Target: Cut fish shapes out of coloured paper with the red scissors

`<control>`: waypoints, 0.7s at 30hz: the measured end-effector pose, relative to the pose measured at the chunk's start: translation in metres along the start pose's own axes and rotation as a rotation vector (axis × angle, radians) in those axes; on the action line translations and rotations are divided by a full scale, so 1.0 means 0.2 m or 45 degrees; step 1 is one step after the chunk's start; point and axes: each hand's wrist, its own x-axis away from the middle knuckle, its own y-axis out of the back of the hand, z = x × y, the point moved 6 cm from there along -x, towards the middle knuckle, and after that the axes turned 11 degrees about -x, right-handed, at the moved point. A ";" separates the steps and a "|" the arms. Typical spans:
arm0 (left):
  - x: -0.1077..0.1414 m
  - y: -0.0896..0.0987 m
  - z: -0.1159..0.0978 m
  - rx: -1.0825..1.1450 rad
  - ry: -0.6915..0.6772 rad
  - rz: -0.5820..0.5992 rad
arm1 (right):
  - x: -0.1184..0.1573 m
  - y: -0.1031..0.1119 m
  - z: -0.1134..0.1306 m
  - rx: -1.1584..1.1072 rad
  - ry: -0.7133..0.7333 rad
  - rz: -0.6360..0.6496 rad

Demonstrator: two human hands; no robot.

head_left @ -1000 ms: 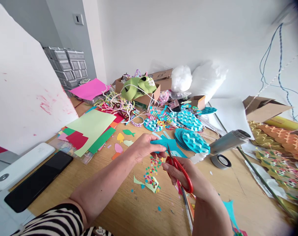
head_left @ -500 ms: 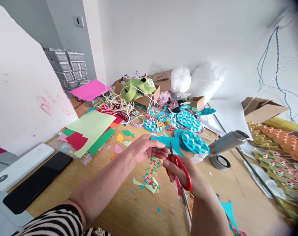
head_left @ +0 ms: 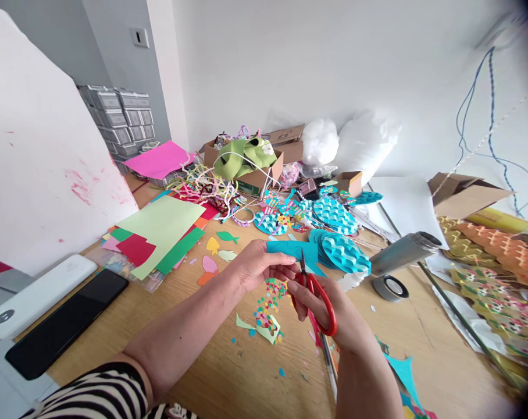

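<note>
My left hand (head_left: 264, 265) pinches a sheet of blue paper (head_left: 285, 249) between thumb and fingers. Red-handled scissors (head_left: 329, 308) are gripped in my right hand (head_left: 318, 299), their dark blades pointing up against the paper's near edge. Whether the blades are cutting in, I cannot tell. Below my hands lie many small coloured paper dots (head_left: 266, 305) and a pale green scrap (head_left: 268, 333). Just left of my left hand are paper fish shapes: a green one (head_left: 227, 237), a yellow one (head_left: 212, 245), a pink one (head_left: 210, 265) and an orange one (head_left: 206, 279).
Coloured paper sheets (head_left: 163, 224) and a black phone (head_left: 67, 323) lie on the left. Blue textured discs (head_left: 345, 253), a grey metal flask (head_left: 406, 253) and a roll of tape (head_left: 390, 288) are to the right. A cardboard box (head_left: 270, 174) with a green cloth stands behind.
The scissors and my right hand have shifted very slightly to the left, and the handles look a little narrower. My left hand still holds the blue paper, with its fingers slightly moved.
</note>
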 end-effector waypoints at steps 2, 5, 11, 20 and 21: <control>-0.01 0.01 0.00 -0.006 -0.010 -0.031 | 0.00 0.00 0.00 0.006 -0.009 0.014; -0.01 0.02 0.01 -0.008 -0.028 -0.058 | 0.00 -0.01 0.00 0.017 -0.009 0.023; -0.01 0.03 0.00 -0.027 -0.063 -0.110 | 0.00 -0.01 0.00 0.019 0.000 0.037; 0.00 0.04 -0.03 -0.158 -0.130 -0.200 | 0.00 -0.01 -0.01 -0.025 0.082 0.113; 0.01 0.04 -0.03 -0.171 -0.135 -0.201 | 0.00 -0.01 -0.02 -0.038 0.094 0.123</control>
